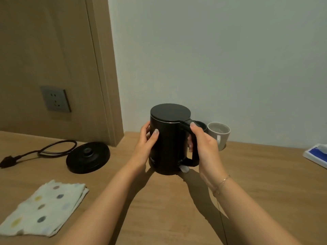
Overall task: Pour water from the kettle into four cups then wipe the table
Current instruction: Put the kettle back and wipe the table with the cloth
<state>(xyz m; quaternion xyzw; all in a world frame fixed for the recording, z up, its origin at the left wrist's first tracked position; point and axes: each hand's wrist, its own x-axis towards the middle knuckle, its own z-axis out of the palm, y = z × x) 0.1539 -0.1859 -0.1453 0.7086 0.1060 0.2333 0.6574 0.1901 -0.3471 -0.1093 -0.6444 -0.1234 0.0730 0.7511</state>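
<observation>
The right hand (203,144) is curling its grip round the handle of the black kettle (168,138), thumb lying on top, while the left hand (146,138) is cupping the kettle's side with thumb and fingers wrapped against the body. The kettle is standing upright mid-table (159,209), lid closed, apart from its base (88,157). Behind it a dark cup (200,125) and a white cup (219,134) are sitting by the wall; a dotted cloth (44,207) is lying front left.

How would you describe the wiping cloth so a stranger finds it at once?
Start at the wooden table and go to its near left corner, in front of the round black kettle base. The folded cloth lies flat there, the only pale, dotted thing.
</observation>
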